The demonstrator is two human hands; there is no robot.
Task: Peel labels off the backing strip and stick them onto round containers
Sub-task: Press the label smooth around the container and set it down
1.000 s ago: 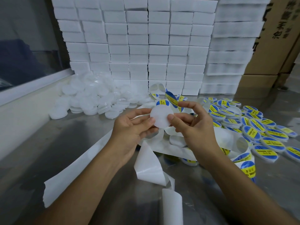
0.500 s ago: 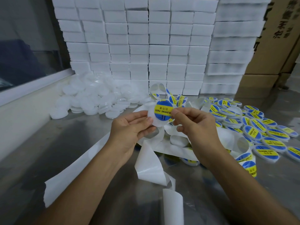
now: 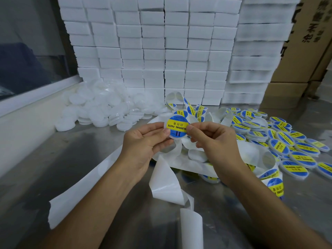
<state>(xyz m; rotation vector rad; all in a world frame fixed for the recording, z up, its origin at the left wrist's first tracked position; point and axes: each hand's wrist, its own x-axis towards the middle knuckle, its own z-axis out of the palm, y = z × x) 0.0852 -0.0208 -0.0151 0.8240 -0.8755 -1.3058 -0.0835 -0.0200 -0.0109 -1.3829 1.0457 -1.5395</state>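
plain white lids (image 3: 100, 108) heaped at the table's (image 3: 75, 159) far left, my left hand (image 3: 145, 141) and right hand (image 3: 210, 139) pinching a container (image 3: 177, 127) with its label on at mid-table, backing strip (image 3: 165, 180) curling beneath, labelled containers (image 3: 287, 141) piled at the right edge

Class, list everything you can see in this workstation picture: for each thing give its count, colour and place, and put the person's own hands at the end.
held container: one, white with a blue and yellow label on it, between both hands
unlabelled containers: a pile, too many to count, white, back left on the table
labelled containers: a pile, many, blue and yellow tops, right side
backing strip: one long curling strip, white, table centre, some labels left on it
boxes: a stacked wall, white, behind
cartons: several, brown, back right
table: one, shiny metal
left hand: grips the container's left edge
right hand: pinches its right edge
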